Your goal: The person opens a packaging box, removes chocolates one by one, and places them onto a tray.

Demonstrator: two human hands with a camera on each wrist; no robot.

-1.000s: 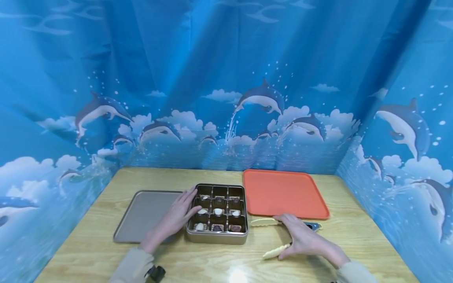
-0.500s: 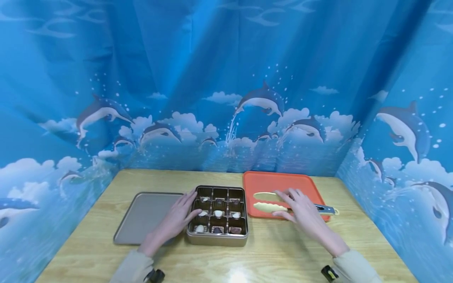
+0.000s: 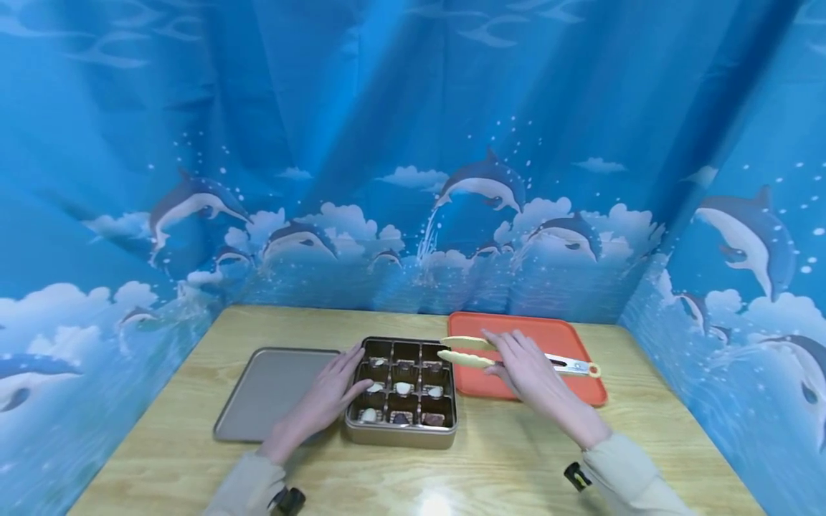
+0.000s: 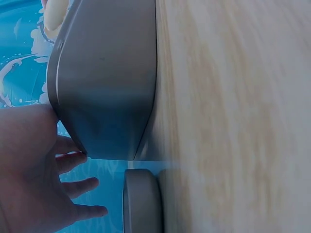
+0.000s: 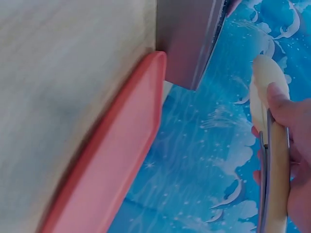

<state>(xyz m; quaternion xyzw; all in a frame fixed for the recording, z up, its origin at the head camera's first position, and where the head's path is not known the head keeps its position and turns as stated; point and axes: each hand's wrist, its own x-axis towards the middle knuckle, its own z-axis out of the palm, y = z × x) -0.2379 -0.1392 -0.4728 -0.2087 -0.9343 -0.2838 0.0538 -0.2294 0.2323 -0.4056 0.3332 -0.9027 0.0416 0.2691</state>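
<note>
A right hand [image 3: 532, 371] curls its fingers round raised tongs [image 5: 279, 165], tips slightly parted — long axis aimed left toward the 9-compartment tin's [image 3: 400, 436] far right corner — while the left hand [image 3: 325, 393], fingers extended, touches its left rim.

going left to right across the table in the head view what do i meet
Grey tray → left hand → sectioned box → red tray. The right hand and the tongs it holds overlap the red tray in that view, so they are left unordered.
</note>
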